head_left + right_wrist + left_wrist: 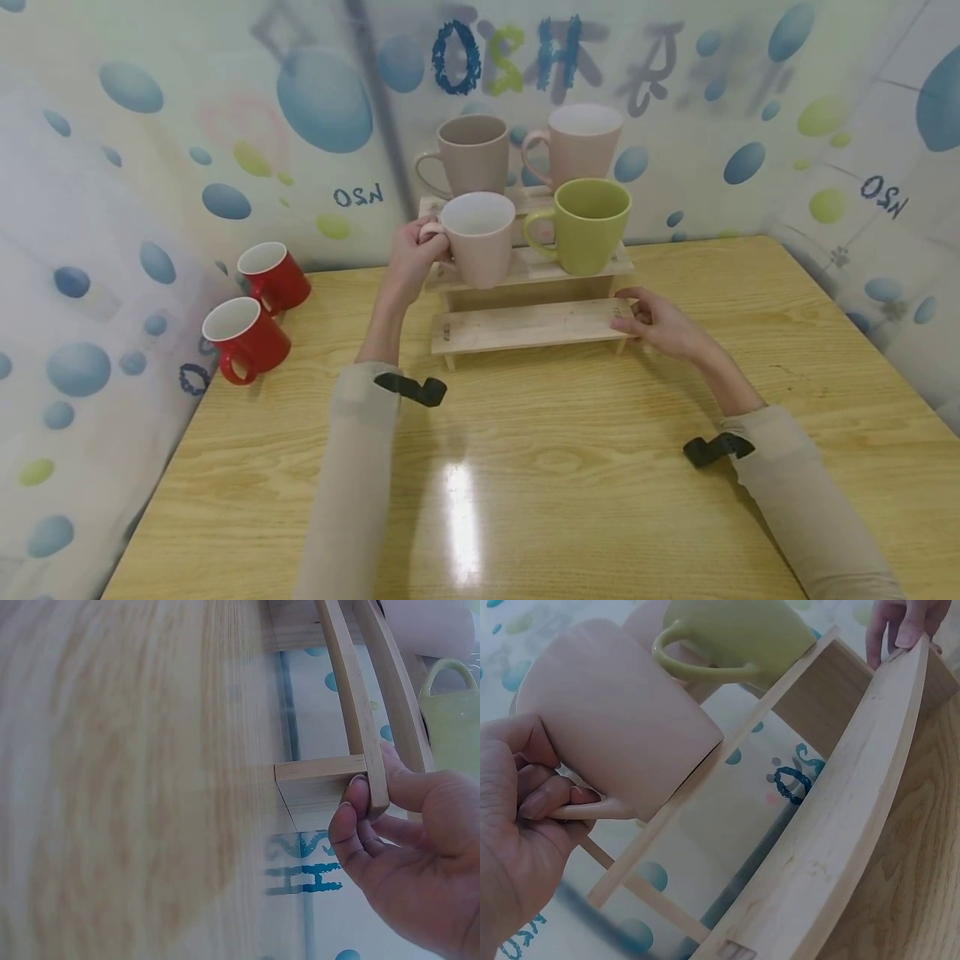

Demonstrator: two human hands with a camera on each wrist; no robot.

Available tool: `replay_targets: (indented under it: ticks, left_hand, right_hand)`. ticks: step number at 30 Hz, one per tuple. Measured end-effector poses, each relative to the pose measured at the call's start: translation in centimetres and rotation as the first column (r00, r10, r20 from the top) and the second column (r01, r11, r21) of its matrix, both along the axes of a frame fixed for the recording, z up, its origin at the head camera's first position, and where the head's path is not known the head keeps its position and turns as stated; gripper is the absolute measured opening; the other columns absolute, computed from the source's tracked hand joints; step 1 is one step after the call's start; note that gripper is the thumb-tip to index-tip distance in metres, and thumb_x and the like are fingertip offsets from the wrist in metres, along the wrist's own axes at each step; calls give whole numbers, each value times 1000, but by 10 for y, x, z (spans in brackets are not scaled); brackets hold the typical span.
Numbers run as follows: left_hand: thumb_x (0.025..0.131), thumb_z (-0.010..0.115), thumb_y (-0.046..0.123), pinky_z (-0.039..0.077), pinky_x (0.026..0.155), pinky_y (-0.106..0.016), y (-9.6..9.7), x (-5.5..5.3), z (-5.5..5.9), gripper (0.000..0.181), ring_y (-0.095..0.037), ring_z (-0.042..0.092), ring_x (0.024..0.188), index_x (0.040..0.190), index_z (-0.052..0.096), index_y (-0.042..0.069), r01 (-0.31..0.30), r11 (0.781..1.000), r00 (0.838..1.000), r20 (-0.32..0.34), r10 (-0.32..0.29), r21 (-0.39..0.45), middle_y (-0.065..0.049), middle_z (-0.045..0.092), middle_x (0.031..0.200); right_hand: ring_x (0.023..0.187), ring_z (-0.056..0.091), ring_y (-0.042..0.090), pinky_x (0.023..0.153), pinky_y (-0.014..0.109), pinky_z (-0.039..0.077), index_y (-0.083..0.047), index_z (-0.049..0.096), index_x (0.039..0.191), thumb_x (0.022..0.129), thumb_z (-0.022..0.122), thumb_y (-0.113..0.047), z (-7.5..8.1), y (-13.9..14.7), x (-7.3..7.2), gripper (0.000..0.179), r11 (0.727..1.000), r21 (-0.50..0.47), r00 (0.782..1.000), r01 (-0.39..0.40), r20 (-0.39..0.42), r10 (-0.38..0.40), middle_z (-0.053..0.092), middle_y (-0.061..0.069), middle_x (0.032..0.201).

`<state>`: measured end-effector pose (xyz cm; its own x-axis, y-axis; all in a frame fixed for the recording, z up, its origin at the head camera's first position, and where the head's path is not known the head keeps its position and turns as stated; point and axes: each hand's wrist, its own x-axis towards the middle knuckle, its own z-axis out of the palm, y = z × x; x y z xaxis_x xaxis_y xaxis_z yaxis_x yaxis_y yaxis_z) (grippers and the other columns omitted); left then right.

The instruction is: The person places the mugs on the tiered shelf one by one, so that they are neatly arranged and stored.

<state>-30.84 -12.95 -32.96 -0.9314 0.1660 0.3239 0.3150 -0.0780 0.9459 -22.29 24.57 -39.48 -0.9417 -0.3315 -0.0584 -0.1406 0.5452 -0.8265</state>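
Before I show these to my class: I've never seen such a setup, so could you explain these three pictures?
There is no machine: a person works with two bare hands. The widest picture comes from a head-worn camera looking forward and down; the others come from the left and right wrists. On the wooden table are two red mugs and a stepped rack. Its top step carries a taupe mug and a pink mug; a green mug stands lower. The left hand holds a pale pink mug by its handle, beside the green one. The right hand pinches the lowest step's right end.
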Motion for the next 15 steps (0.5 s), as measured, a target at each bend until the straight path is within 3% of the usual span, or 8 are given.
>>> replay_targets:
  ticks: [8,15]
  left_hand:
    - [89,50,-4,45,62,-25,-2,0,1,27,-10,46,66,71,34,10,15,1000,1000,-5,-15,-19,1,34,69]
    - [93,52,-1,46,73,-28,-8,7,1,13,-16,50,82,87,46,9,24,998,999,-28,-26,-60,-2,45,81]
  right_hand:
    - [88,62,29,76,37,55,10,33,148,102,61,-20,1,0,0,62,1000,12,1000,5,-1,-5,59,18,100]
    - [87,62,28,74,34,55,10,33,147,102,61,-19,0,1,-1,60,1000,5,1000,-2,-3,2,59,19,100]
